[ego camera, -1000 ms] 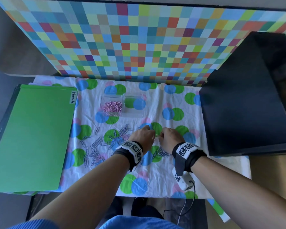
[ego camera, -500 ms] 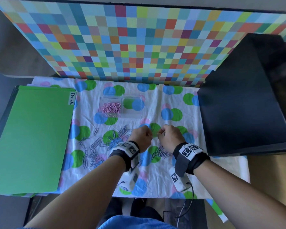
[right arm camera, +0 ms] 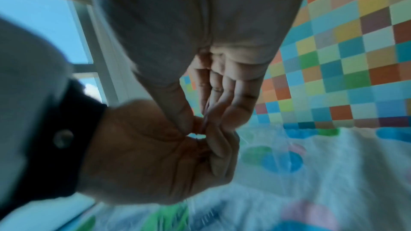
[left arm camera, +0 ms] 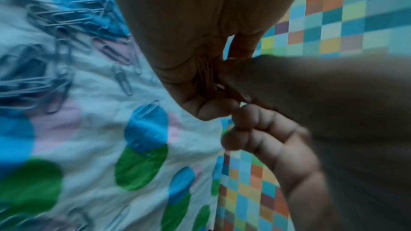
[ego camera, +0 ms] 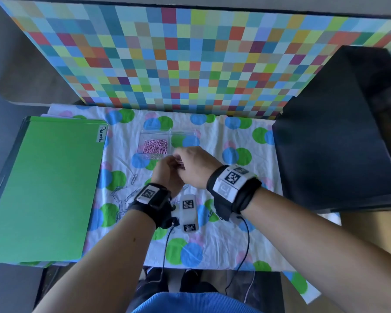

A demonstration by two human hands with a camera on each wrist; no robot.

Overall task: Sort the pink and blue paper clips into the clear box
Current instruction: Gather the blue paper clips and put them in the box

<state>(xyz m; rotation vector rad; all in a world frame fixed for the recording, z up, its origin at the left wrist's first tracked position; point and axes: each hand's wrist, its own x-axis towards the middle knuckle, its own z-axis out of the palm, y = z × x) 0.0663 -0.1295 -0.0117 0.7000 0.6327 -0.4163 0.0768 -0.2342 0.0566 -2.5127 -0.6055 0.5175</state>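
Observation:
The clear box stands on the dotted cloth, and a heap of pink paper clips fills its left half. Dots of the cloth show through the right half. Just in front of it my two hands meet in the air. My left hand curls round a small bunch of pink paper clips. My right hand pinches into that bunch with thumb and fingertips. Blue paper clips lie scattered on the cloth to the left, also visible as a blurred pile of blue paper clips.
A green folder labelled Permits lies at the left. A large black box stands at the right edge of the cloth. A colourful checked board rises behind. A white tagged device and cables hang below my wrists.
Both hands have lifted off the cloth and moved away from me toward the clear box, staying close together with pink clips between them.

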